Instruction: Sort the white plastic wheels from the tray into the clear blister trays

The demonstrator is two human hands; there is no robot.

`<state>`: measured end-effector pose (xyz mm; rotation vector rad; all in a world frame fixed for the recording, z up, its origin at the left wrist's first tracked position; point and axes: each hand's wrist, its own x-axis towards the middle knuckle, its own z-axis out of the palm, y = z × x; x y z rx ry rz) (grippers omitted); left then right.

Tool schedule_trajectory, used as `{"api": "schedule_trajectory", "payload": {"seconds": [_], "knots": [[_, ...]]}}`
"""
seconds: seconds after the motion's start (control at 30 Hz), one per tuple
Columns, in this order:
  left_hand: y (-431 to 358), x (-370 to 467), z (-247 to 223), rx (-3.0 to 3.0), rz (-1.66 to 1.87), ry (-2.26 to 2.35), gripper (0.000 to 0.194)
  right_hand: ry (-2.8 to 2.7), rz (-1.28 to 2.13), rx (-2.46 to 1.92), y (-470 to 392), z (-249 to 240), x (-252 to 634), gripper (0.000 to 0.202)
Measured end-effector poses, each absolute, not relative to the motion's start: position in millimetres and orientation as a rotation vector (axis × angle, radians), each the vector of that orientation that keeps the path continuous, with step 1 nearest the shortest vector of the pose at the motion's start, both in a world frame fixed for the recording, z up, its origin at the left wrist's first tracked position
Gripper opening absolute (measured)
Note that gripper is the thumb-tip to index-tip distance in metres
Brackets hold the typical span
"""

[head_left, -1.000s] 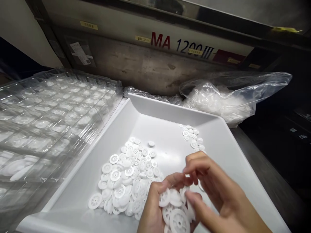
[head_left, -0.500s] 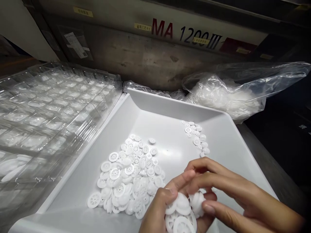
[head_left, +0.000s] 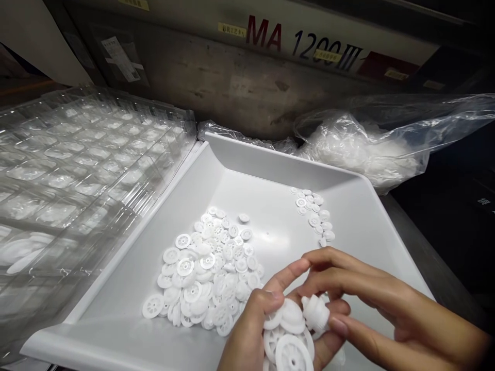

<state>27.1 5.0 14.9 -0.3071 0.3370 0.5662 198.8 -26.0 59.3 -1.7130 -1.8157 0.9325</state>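
Observation:
My left hand (head_left: 251, 324) is cupped, palm up, round several white plastic gears (head_left: 292, 353), its thumb resting along their edge. Against its fingers, a small stack of white gears (head_left: 316, 313) lies on its side, touched by the thumb of my right hand (head_left: 359, 293). That hand is curled around the stack from the right, and its index and middle fingers arch over it. Both hands are above the near right part of a white tray (head_left: 247, 178). A large heap of white gears (head_left: 204, 273) lies in the tray, left of my hands.
A smaller group of gears (head_left: 315, 211) lies toward the tray's far right. Clear compartmented plastic trays (head_left: 77, 159) stand on the left, holding white parts. Behind the tray are a clear bag of white parts (head_left: 359, 149) and a machine panel (head_left: 240, 82).
The view has shifted slightly. My right thumb has drawn a little to the right, and the small gear stack between my hands shows more fully. Both hands stay together over the tray.

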Motion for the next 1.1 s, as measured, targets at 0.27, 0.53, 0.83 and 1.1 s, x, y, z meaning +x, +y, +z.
{"api": "schedule_trajectory", "payload": {"seconds": [0.27, 0.53, 0.83, 1.1], "knots": [[0.5, 24.3, 2.2, -0.2, 0.537, 0.256, 0.032, -1.692, 1.251, -1.775, -26.8, 57.9, 207.5, 0.013], [2.9, 21.8, 5.5, -0.063, 0.512, 0.234, 0.041, -1.591, 1.216, -1.834, -19.7, 53.5, 199.8, 0.015], [3.2, 21.0, 9.8, -0.165, 0.53, 0.292, 0.045, -1.739, 0.935, -1.852, -27.5, 45.1, 194.2, 0.026], [0.1, 26.6, 4.5, -0.106, 0.54, 0.355, 0.043, -2.217, 0.632, -1.516, -31.1, 56.0, 191.4, 0.048]]}}
